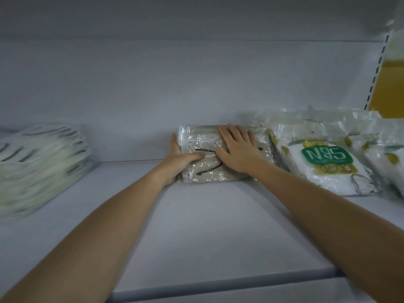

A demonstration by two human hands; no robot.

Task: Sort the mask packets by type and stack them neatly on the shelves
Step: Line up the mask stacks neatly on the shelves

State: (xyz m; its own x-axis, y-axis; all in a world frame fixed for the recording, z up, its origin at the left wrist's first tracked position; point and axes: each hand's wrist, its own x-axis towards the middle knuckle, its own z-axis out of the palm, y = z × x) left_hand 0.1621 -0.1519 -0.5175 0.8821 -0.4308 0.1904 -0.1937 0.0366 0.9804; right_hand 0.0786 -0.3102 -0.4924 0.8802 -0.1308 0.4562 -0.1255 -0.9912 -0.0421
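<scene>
The grey mask packet (201, 138) lies flat on the shelf (196, 226), at the rear centre, with its far edge close to the back panel (175, 84). It is sealed in clear film, and dark ear loops are visible through the wrap.

Right hand (237, 149): it is laid palm-down on top of the packet, with the fingers straight and slightly spread.

Left hand (178, 159): it is positioned at the packet's left edge. The thumb lies across the top face and the fingers run along the side. Whether they wrap underneath cannot be determined.

Left of the packet, well apart, stands a stack of white masks (41, 162) with dark loops; this area is blurred. Just beside the packet on the right lie N95 packets (328, 158) with green labels, overlapping one another. A slotted upright (376, 73) and a yellow panel (389, 88) are at the far right.
</scene>
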